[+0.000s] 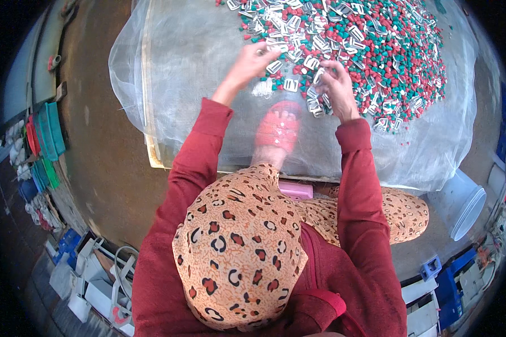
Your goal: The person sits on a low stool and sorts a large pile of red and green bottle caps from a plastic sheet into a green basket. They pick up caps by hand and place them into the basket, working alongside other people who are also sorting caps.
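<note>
A heap of small red and green cone-shaped pieces (393,62), mixed with white slotted plastic buckles (290,85), lies on a fine mesh sheet (191,62). At the heap's left edge, my left hand (252,63) has its fingers pinched together beside a white buckle. What it grips, if anything, is hard to see. My right hand (339,89) is bent over the heap's near edge with a white buckle (319,76) between thumb and fingers. Several loose buckles and cones lie between the two hands.
My foot in a pink slipper (278,128) rests on the mesh just before the heap. A pale bucket (461,208) lies tilted at the right. Green baskets (49,132) stand at the far left, and a pink stool (296,190) shows beneath me.
</note>
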`<state>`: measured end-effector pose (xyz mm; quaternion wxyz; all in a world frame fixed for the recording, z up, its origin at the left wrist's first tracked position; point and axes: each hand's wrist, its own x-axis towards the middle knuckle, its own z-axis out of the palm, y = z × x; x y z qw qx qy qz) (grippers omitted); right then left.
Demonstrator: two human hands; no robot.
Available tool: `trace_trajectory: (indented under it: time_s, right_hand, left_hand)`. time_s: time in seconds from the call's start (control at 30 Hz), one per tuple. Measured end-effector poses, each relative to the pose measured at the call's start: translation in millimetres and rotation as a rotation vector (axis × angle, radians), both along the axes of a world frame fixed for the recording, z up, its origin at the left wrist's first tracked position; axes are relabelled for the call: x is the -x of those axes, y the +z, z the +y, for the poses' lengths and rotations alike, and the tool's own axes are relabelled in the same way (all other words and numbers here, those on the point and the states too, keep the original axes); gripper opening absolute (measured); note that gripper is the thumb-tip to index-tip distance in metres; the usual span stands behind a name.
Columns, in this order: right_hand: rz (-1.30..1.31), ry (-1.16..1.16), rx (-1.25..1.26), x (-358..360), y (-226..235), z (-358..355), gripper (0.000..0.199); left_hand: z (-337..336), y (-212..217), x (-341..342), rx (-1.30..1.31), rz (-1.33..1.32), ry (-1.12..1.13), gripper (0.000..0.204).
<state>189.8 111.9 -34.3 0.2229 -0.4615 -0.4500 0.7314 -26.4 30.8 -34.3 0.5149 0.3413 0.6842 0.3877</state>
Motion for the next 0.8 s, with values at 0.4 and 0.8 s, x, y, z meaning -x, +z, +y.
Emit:
trace_trajectory:
  time_s: [0.4,0.8]
  right_hand:
    - [-0.858,0.676,-1.404,51,-39,41,0.023]
    - [-0.192,0.074,0.031,23,-8,4,0.022]
  left_hand:
    - [-13,39,26,-0.45,-0.922,0.118,0.024]
    - [-11,-13,-2,-0.119,0.619,-0.159,0.024]
